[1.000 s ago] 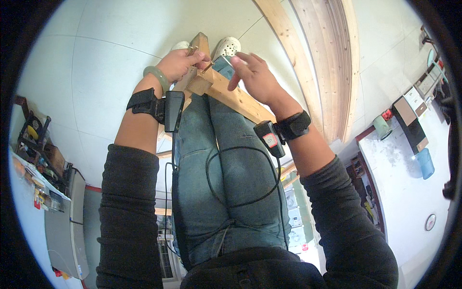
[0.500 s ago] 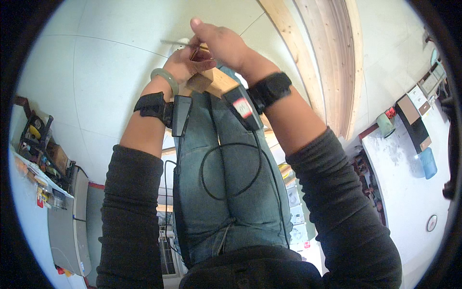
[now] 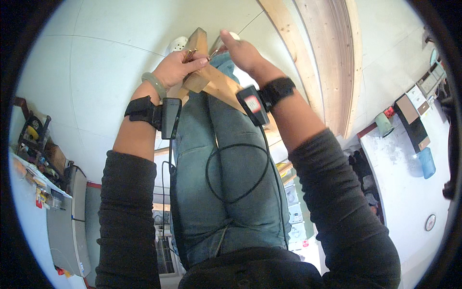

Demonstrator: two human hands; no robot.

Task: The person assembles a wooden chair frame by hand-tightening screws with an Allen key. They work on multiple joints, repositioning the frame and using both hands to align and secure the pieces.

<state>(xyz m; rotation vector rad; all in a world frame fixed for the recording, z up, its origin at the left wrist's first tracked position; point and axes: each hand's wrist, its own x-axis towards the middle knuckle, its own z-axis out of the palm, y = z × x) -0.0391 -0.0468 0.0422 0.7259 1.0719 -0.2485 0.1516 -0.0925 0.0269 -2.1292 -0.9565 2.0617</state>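
Observation:
My left hand (image 3: 175,67) is closed on several thin, brass-coloured pieces (image 3: 190,55), which look like screws or nails. Its thumb and fingertips lie over a short square wooden beam (image 3: 198,40) in front of my legs. Under that beam, a pale wooden plank (image 3: 222,88) slants down to the right. My right hand (image 3: 246,55) is raised just to the right of the beam, thumb up. A thin metal piece (image 3: 218,50) runs from its fingers toward the left fingertips; I cannot make out its kind. The right fingers are mostly hidden.
Long wooden boards (image 3: 332,58) stretch along the right. A black cable (image 3: 207,168) loops over my jeans (image 3: 202,202). A white shoe with holes (image 3: 178,44) shows beyond the left hand. Grey cabinets (image 3: 65,226) are at the far left, a blue container (image 3: 426,163) at the far right.
My hands have moved apart, the left slightly left and the right to the right. The square beam between them now shows more fully. The thin metal piece has shifted right.

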